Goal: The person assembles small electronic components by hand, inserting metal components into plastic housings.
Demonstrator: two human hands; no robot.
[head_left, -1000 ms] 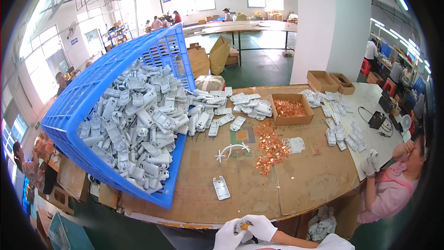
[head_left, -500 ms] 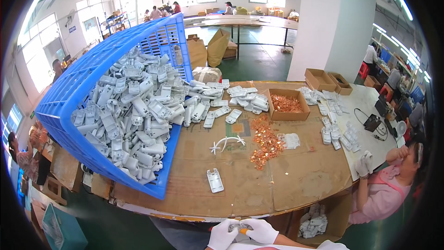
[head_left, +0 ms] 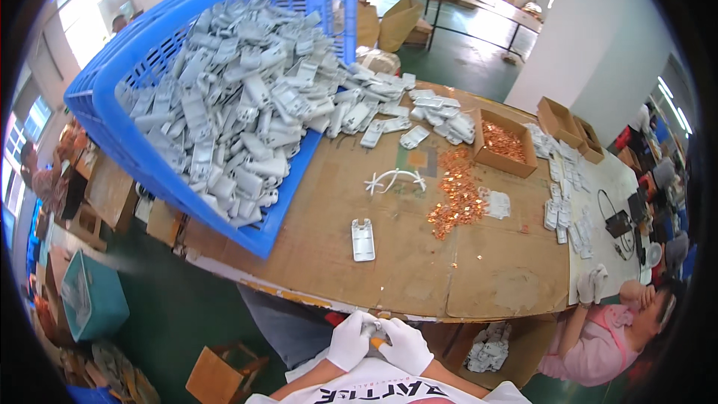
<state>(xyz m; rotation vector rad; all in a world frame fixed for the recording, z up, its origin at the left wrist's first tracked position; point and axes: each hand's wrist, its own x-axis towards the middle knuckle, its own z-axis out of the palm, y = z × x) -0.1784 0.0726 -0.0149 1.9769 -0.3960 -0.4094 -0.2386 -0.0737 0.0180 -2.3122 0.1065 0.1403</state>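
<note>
My left hand point(head_left: 347, 342) and my right hand point(head_left: 404, 347), both in white gloves, meet close to my body below the table's front edge. Between their closed fingers is a small grey plastic part point(head_left: 369, 330), mostly covered by the gloves. A bit of orange shows by the fingertips; I cannot tell what it is. On the cardboard-covered tabletop point(head_left: 404, 269) ahead lies a single white plastic housing point(head_left: 363, 241), its hollow side up. Beyond it is a curved white plastic strip point(head_left: 395, 181) with forked ends. Small copper pieces point(head_left: 458, 198) are heaped to its right.
A tilted blue crate point(head_left: 112, 131) spills white housings point(head_left: 247, 97) onto the table's left. A cardboard box point(head_left: 505, 168) holds more copper pieces. At the right sits a co-worker in pink point(head_left: 598, 344). Below the table edge, an open carton point(head_left: 527, 355) contains white parts.
The view has tilted down and turned, so the table sits higher in the picture and a wooden stool shows at lower left. Both my hands still hold the small part together.
</note>
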